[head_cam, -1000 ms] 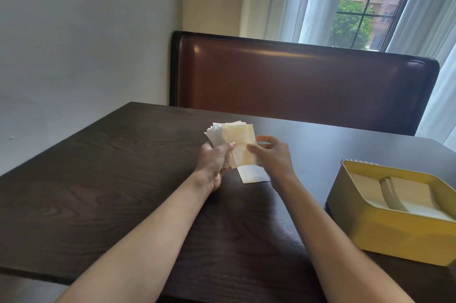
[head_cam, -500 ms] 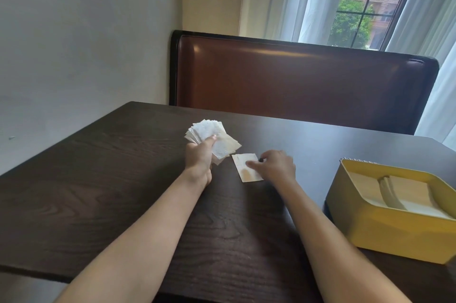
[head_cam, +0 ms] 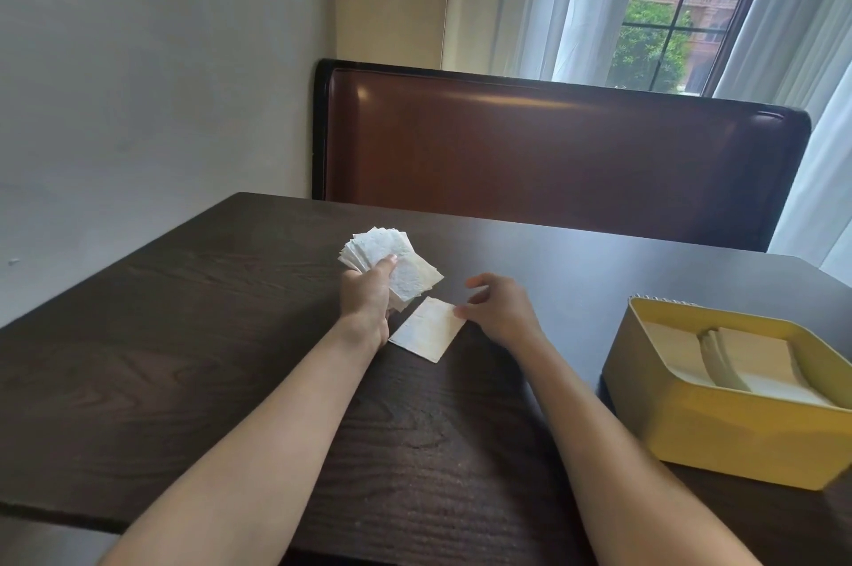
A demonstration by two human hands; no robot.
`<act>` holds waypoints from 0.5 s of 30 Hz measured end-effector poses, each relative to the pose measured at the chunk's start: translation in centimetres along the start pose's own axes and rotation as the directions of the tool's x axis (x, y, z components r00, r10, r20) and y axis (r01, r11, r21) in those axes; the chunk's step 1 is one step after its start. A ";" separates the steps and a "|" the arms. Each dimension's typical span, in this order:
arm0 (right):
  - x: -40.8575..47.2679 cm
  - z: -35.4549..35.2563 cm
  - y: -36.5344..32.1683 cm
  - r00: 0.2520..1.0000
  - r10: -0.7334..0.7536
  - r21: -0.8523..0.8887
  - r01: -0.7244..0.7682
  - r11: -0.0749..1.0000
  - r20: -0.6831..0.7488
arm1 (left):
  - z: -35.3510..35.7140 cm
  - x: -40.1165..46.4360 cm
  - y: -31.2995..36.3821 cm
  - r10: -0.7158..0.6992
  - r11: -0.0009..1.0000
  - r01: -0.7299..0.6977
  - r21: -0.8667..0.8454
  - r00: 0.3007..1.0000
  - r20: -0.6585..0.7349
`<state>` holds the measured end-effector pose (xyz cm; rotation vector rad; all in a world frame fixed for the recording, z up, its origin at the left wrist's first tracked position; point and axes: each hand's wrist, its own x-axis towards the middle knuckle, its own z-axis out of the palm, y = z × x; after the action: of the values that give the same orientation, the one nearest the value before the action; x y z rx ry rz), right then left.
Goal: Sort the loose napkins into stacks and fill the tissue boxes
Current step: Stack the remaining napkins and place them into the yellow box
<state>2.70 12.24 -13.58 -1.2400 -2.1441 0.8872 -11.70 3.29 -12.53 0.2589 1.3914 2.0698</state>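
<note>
The left hand (head_cam: 369, 296) grips a fanned bundle of napkins (head_cam: 392, 263), thumb pressed across the top sheet, holding it just above the dark wooden surface (head_cam: 184, 358). The right hand (head_cam: 500, 309) hovers low beside it, fingers loosely curved and holding nothing, its fingertips at the far corner of a single napkin (head_cam: 428, 330) that lies flat on the surface between the two hands. To the right, near the surface's edge, stands a yellow tissue box (head_cam: 737, 432), open at the top, with folded napkins stacked inside. A brown padded bench back (head_cam: 553, 150) runs behind the surface.
</note>
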 end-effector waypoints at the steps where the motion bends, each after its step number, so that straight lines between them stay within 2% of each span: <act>1: 0.0 0.1 -0.1 1.000 -0.014 -0.007 0.014 1.000 0.005 | 0.0 0.0 0.0 0.000 1.000 0.000 0.003 1.000 -0.005; 4: 0.0 0.2 -0.1 0.999 -0.054 0.004 0.054 0.999 -0.007 | -0.1 0.0 0.2 0.004 1.000 -0.004 0.003 1.000 -0.025; 8: 0.1 0.5 -0.2 0.992 -0.118 -0.201 0.124 0.972 0.042 | -0.4 0.1 0.4 -0.003 1.000 0.002 -0.024 0.999 -0.040; 11: 0.1 0.6 -0.3 0.992 -0.115 -0.194 0.124 0.973 0.058 | -0.4 0.2 0.5 -0.013 0.999 0.012 -0.036 0.999 -0.038; 13: -0.1 0.3 -0.6 0.991 -0.119 -0.085 0.124 0.989 0.054 | -0.5 0.2 0.6 -0.015 0.999 0.014 -0.035 0.999 -0.042; 15: -0.3 -0.3 -0.9 0.991 -0.131 0.159 0.129 0.979 0.002 | -0.6 0.2 0.7 -0.014 0.999 0.012 -0.032 0.999 -0.048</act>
<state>2.53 11.68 -12.76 -1.0066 -2.0918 0.9897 -12.41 2.76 -12.21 0.1866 1.3835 2.0984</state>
